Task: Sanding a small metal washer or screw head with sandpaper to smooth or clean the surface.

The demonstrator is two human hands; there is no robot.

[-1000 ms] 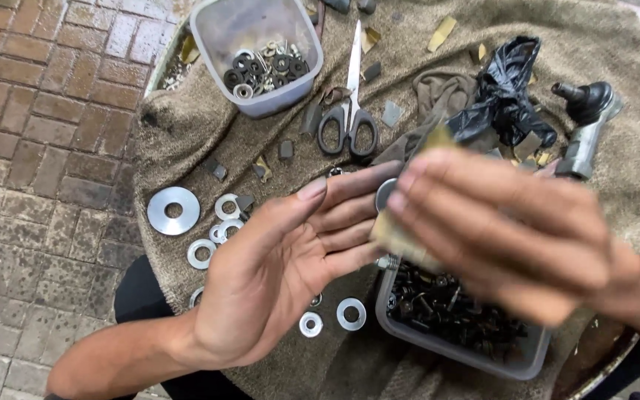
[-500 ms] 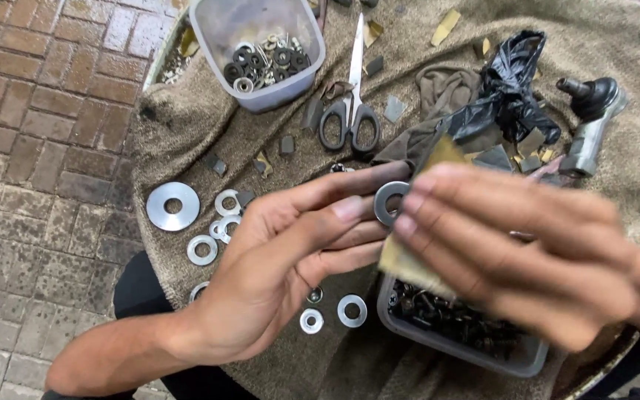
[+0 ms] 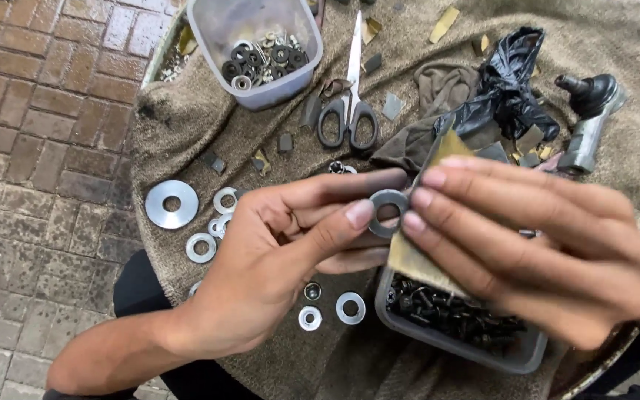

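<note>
Head view looks straight down on a round tabletop (image 3: pixel 209 111) draped in a coarse tan cloth; the left hand (image 3: pixel 275 274) and the right hand (image 3: pixel 542 237) meet just above its middle, fingertips touching around 1 grey steel washer (image 3: pixel 388 213). The left hand is closed on the washer, thumb on the near rim and forefinger behind the far rim, so the flat face is turned up toward the camera and its hole stays clear; that hold looks chosen to keep the face open to the other hand. The right hand is clamped on a worn yellowish strip of abrasive paper (image 3: pixel 418 255), fingers spread flat along its top, 2 fingertips resting against the washer's right edge; the strip hangs down over the dark tray of black bolts (image 3: pixel 453 318) just beneath, which seems a handy spot since any grit would fall there. Bright washers (image 3: pixel 215 222) lie loose on the cloth to the left, the largest disc (image 3: pixel 172 204) set apart at the outer edge, and 3 smaller ones (image 3: pixel 335 307) sit near the tray, within easy reach of the left hand. Farther back stand a clear tub of mixed dark washers (image 3: pixel 261 55), black-handled scissors (image 3: pixel 350 104) lying blades away, a crumpled black plastic bag (image 3: pixel 509 89) and a metal ball joint (image 3: pixel 590 115) at the right rim.
</note>
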